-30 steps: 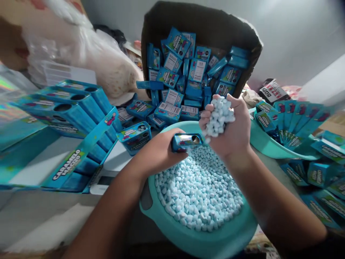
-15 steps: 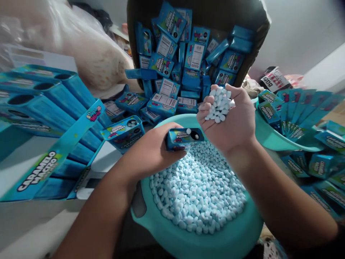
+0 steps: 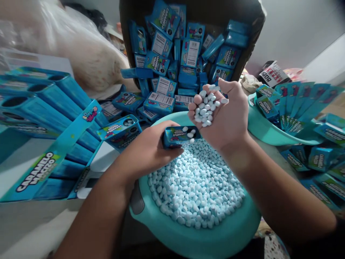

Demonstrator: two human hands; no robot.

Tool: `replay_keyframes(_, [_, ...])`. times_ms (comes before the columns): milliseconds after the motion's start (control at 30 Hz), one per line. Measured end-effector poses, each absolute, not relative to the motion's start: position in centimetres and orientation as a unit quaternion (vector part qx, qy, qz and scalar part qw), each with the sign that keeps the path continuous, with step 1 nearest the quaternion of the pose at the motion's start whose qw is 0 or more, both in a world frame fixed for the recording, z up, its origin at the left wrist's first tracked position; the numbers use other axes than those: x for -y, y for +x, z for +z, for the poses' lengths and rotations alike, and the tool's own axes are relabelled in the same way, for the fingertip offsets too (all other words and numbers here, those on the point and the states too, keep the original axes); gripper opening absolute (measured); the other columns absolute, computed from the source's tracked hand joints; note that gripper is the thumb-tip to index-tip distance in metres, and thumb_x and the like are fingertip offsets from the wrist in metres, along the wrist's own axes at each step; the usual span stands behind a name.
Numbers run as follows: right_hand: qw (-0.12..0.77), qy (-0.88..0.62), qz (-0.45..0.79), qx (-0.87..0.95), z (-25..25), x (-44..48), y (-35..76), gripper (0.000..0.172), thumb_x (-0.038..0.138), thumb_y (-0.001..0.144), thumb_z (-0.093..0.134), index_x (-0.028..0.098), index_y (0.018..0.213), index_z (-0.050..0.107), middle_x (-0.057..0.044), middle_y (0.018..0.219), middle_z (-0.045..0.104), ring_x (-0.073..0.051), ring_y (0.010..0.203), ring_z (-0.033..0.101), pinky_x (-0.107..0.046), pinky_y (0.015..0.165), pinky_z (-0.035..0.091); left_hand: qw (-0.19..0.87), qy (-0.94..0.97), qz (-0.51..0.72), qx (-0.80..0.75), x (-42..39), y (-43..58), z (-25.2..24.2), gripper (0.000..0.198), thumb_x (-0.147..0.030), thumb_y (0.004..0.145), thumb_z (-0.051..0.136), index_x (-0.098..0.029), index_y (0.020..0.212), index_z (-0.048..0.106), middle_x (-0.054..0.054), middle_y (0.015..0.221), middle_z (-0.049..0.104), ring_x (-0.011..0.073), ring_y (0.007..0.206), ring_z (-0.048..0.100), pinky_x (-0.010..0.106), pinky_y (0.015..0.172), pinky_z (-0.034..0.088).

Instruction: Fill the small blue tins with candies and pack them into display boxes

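My left hand (image 3: 148, 151) grips a small blue candy box (image 3: 172, 135) with an oval hole in its top. A few white candies lie at this hole, one by its lower edge. Beside and slightly above it, my right hand (image 3: 229, 120) is cupped, palm up, around a heap of pale blue-white candies (image 3: 206, 109). Both hands are over a turquoise basin (image 3: 161, 232) that holds a great many loose candies (image 3: 194, 198). Left of my left hand stands another blue candy box (image 3: 120, 130) with candies showing in its hole.
Behind the basin, a dark open carton (image 3: 215, 14) lies full of blue boxes. A display tray (image 3: 54, 162) with upright boxes stands on the left. To the right are a second turquoise basin (image 3: 269, 133) with boxes and flat packaging, and more boxes (image 3: 319, 158). A plastic bag (image 3: 88, 54) sits back left.
My right hand has moved a little left, tipping toward the box, and the candies in it have shifted toward the fingers. More candies now lie at the box's hole. The view has shifted slightly.
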State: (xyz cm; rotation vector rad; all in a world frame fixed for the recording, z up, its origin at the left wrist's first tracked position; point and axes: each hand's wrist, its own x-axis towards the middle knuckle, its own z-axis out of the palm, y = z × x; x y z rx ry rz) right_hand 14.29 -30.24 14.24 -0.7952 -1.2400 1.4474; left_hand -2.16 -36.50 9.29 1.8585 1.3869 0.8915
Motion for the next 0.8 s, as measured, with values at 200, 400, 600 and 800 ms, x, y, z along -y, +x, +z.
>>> replay_keyframes(200, [0.523,-0.322,0.664,0.427,14.80,30.44,14.30,0.048,0.069,0.087,0.050,0.023,0.074,0.057,0.000,0.068,0.060,-0.016,0.069,0.062,-0.030,0.067,0.052,0.314,0.718,0.331,-0.526,36.40,-2.27,9.25,0.037,-0.033,0.076,0.072,-0.026,0.111,0.064,0.000,0.101,0.072,0.0231,0.089,0.068,0.033,0.077,0.052])
replay_keyframes(400, [0.529,-0.307,0.664,0.431,14.70,30.48,14.31,0.049,0.062,0.086,0.058,0.022,0.059,0.047,-0.001,0.065,0.061,-0.016,0.065,0.062,-0.031,0.063,0.051,0.283,0.720,0.322,-0.546,36.29,-2.24,9.17,0.035,-0.033,0.075,0.072,-0.028,0.109,0.065,-0.001,0.100,0.072,0.0233,0.087,0.068,0.033,0.073,0.051])
replay_keyframes(600, [0.510,-0.276,0.695,0.425,14.76,30.42,14.48,0.049,0.052,0.090,0.059,0.021,0.056,0.043,0.001,0.062,0.060,-0.013,0.063,0.062,-0.028,0.064,0.051,0.288,0.715,0.319,-0.552,36.30,-2.16,9.22,0.036,-0.033,0.075,0.071,-0.028,0.110,0.065,-0.002,0.100,0.072,0.0222,0.087,0.068,0.031,0.072,0.051])
replay_keyframes(800, [0.487,-0.286,0.660,0.496,14.87,30.66,14.24,0.054,0.067,0.086,0.059,0.021,0.059,0.049,-0.002,0.067,0.062,-0.017,0.070,0.067,-0.032,0.069,0.054,0.281,0.713,0.333,-0.549,36.27,-2.06,9.31,0.038,-0.033,0.074,0.073,-0.027,0.110,0.066,-0.001,0.102,0.072,0.0226,0.089,0.068,0.032,0.076,0.052])
